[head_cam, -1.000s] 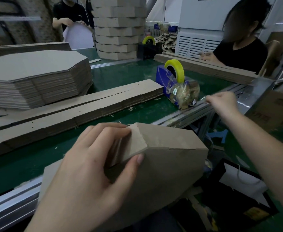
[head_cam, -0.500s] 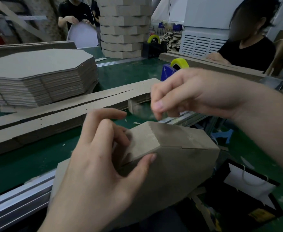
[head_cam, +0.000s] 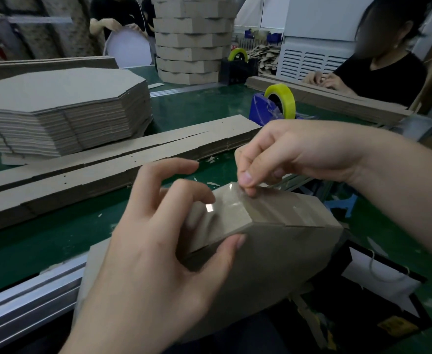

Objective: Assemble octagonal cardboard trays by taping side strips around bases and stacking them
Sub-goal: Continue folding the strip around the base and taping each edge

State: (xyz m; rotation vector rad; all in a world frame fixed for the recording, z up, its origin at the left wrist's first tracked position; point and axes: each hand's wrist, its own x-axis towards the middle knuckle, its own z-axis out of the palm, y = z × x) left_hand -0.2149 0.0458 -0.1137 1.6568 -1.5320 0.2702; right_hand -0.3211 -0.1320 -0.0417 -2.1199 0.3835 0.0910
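**Inspector:** Position of the work piece?

**Recorder:** The half-built brown cardboard octagonal tray (head_cam: 286,251) is held off the green conveyor belt (head_cam: 197,106). It is on the near side of the blue tape dispenser (head_cam: 259,112), tilted with one folded corner uppermost.

**Inspector:** Left hand?

**Recorder:** The left hand (head_cam: 153,264) grips that corner. The thumb presses where side wall meets base, the middle fingers curl over the top edge, and the forefinger is bent and lifted clear.

**Inspector:** Right hand?

**Recorder:** The right hand (head_cam: 299,154) sits directly in front of the dispenser. Thumb and forefinger are closed narrowly on the end of a strip of clear tape (head_cam: 225,204), and the other fingers are tucked in. The tape lies glossy across the corner fold, touching the cardboard.

**Inspector:** Stock?

**Recorder:** Left of the dispenser, a pile of long brown cardboard side strips (head_cam: 107,175) lies on the belt. Further left is a stack of flat octagonal cardboard bases (head_cam: 64,108). Behind the dispenser to the left stands a tower of finished brown trays (head_cam: 191,39), with a black dispenser (head_cam: 237,69) beside it. The blue dispenser carries a yellow-green tape roll (head_cam: 282,102).

**Inspector:** Others present?

**Recorder:** A person in a black top (head_cam: 386,75) works behind and right of the dispenser.
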